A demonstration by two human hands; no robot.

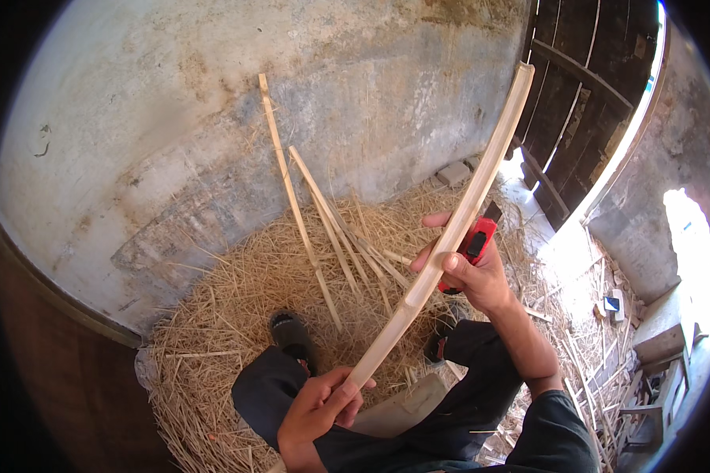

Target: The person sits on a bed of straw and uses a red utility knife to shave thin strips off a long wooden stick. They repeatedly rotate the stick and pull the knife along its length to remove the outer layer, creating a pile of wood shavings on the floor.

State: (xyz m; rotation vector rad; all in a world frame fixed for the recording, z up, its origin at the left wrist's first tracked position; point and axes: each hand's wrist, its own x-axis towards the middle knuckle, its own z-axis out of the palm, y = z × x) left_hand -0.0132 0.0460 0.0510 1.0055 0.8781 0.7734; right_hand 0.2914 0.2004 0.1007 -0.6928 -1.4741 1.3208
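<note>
A long split bamboo strip point(482, 173) slants across my lap, its far end up to the right, its pale hollow inner side facing me. A node crosses it between my hands. My left hand point(320, 404) is closed round its near end. Higher up, my right hand point(476, 272) grips the strip with the thumb on top and fingers behind. Tucked in that same hand is a red utility knife point(479, 239) with a black slider; its dark blade points up and away, apart from the strip.
Several cut bamboo strips point(298, 206) lean on the stained wall point(173, 94) ahead. Straw-like shavings point(205, 339) cover the floor round my sandalled feet point(292, 337). A dark plank door point(584, 94) stands at the right, with bright light beside it. A small blue-and-white object point(612, 304) lies at right.
</note>
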